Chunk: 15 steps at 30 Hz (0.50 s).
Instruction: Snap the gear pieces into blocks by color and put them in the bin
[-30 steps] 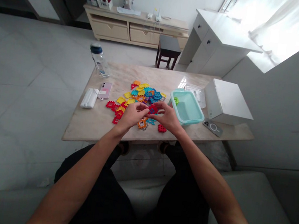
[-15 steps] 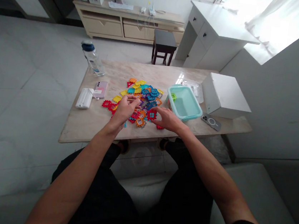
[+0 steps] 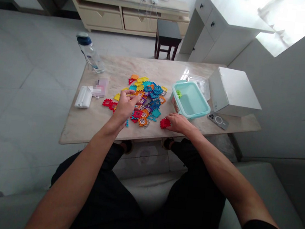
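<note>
A loose heap of colourful plastic interlocking tiles (image 3: 154, 100), notched at the edges and some with window frames, lies mid-table. Over the heap's left side is my left hand (image 3: 125, 106), its fingers curved and apart, with no tile visible in them. My right hand (image 3: 178, 123) has its fingertips on a red tile (image 3: 165, 123) at the table surface, right of the heap. Whether a second red piece lies under that tile I cannot tell. Close behind my right hand stands a mint-green plastic box (image 3: 193, 113) with a light green piece (image 3: 178, 93) inside.
A water bottle (image 3: 91, 56), a tissue pack (image 3: 83, 97) and a blurred pinkish phone (image 3: 102, 87) are on the left of the table (image 3: 84, 130). At the right are a clear plastic tray (image 3: 203, 86), a white box (image 3: 236, 91) and a grey phone (image 3: 218, 120).
My right hand has carried the red tile right and toward me, away from the heap, down to the tabletop. My left hand stays over the heap with its fingers more apart.
</note>
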Each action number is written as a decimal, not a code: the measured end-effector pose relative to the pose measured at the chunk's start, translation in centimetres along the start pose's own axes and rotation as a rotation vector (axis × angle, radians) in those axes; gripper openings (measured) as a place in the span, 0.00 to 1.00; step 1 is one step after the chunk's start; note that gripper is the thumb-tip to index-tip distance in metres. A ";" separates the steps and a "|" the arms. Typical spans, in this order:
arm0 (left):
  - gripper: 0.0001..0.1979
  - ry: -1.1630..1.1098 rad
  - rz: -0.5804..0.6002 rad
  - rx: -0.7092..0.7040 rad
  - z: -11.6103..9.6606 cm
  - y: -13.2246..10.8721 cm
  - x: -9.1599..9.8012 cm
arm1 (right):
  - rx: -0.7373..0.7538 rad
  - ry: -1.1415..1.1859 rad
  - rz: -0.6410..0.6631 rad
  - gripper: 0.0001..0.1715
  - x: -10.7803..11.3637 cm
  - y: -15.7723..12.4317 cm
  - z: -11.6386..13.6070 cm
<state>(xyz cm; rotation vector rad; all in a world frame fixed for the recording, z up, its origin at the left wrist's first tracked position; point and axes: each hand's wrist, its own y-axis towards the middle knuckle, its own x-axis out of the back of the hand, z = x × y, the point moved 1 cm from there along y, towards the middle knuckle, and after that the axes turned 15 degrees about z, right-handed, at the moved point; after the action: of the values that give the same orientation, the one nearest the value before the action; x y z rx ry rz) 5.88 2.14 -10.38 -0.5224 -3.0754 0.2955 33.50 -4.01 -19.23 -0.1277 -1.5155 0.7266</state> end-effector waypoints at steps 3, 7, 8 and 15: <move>0.15 0.023 0.001 0.005 -0.1 -0.1 -0.1 | -0.022 -0.025 0.022 0.23 -0.1 0.6 0.1; 0.14 0.032 0.008 0.008 -0.2 -0.2 -0.3 | -0.031 -0.036 0.037 0.22 -0.3 0.8 0.2; 0.14 0.029 0.008 0.010 -0.2 -0.2 -0.4 | -0.032 -0.034 0.038 0.22 -0.3 0.8 0.2; 0.13 0.015 0.006 0.005 -0.2 -0.2 -0.2 | -0.063 -0.027 0.081 0.19 -0.1 0.8 0.5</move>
<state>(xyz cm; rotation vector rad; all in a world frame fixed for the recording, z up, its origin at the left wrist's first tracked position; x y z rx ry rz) 6.02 1.91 -10.16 -0.5316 -3.0585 0.2972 32.76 -3.63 -19.60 -0.2283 -1.5671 0.7479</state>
